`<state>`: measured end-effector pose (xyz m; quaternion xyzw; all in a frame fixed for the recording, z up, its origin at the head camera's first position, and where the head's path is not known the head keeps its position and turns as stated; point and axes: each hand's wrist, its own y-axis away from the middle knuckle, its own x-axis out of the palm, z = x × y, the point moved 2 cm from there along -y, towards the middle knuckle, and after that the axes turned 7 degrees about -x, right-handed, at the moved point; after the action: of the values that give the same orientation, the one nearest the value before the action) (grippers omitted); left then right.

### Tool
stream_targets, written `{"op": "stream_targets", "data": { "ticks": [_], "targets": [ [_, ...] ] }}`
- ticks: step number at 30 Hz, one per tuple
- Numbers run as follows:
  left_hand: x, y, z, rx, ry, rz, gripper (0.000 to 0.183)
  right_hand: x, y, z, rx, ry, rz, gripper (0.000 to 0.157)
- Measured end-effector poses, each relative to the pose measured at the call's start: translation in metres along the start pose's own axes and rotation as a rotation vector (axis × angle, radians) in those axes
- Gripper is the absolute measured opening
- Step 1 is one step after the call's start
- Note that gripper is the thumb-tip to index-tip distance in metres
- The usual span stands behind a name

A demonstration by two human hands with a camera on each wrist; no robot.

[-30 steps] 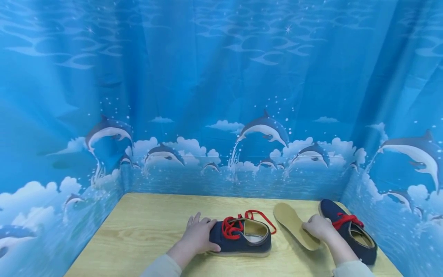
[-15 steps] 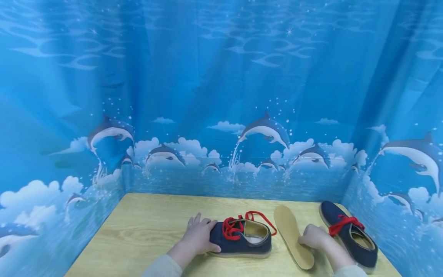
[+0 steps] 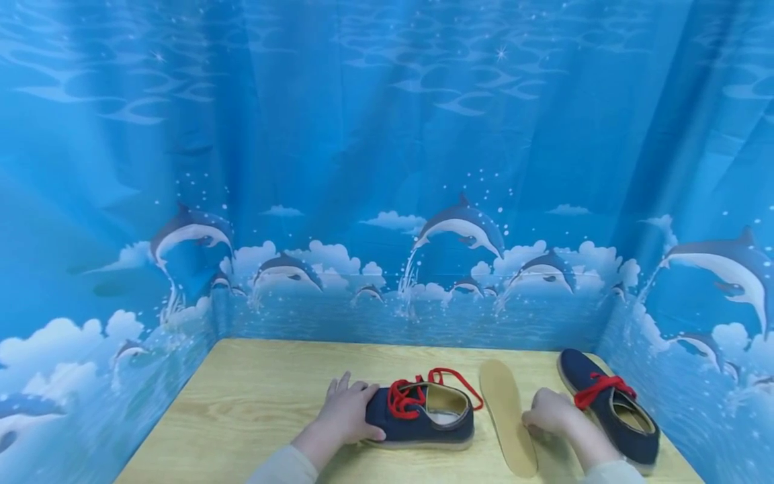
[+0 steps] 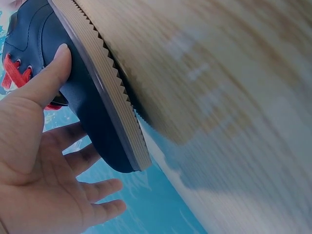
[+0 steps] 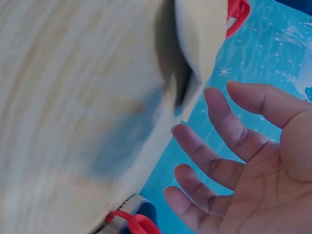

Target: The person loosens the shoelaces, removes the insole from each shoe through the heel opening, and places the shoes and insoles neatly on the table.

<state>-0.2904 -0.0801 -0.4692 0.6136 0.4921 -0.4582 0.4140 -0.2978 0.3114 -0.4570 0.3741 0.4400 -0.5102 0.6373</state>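
A navy lace-up shoe (image 3: 447, 434) with red laces lies with its toe to the left on the wooden table. My left hand (image 3: 345, 411) grips its toe end: in the left wrist view the thumb (image 4: 61, 68) presses one side, and the nearer fingers go behind the other. To the right of that shoe lies a tan insole (image 3: 506, 413), roughly lengthwise. Beside its right edge is my right hand (image 3: 547, 411). The right wrist view shows this hand's fingers loosely bent with nothing between them, a little apart from the insole (image 5: 202, 34).
A second navy shoe (image 3: 639, 435) with red laces stands at the table's right edge, close to my right forearm. Blue dolphin-print curtain (image 3: 387, 168) encloses the back and sides of the wooden table (image 3: 242, 403).
My right hand held the insole, brought it toward me and turned it straighter beside the first shoe, then let go. The left hand and its shoe stayed put.
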Motion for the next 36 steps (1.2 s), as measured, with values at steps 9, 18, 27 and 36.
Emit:
{"op": "stream_targets", "data": {
  "ticks": [9, 18, 27, 36],
  "targets": [
    [0.000, 0.001, 0.001, -0.003, 0.023, 0.004, 0.089, -0.015, 0.000, 0.018, -0.022, -0.069, -0.021, 0.027],
    [0.001, 0.001, 0.002, 0.000, 0.033, -0.005, 0.090, -0.025, -0.002, 0.044, -0.053, -0.094, -0.080, 0.040],
    [0.004, -0.002, 0.004, -0.004, 0.031, 0.005, 0.089, -0.024, -0.006, 0.075, -0.117, -0.155, -0.158, 0.027],
    [0.000, 0.000, 0.001, 0.009, 0.025, 0.000, 0.090, 0.002, -0.015, 0.099, -0.160, -0.183, -0.229, 0.020]
  ]
}}
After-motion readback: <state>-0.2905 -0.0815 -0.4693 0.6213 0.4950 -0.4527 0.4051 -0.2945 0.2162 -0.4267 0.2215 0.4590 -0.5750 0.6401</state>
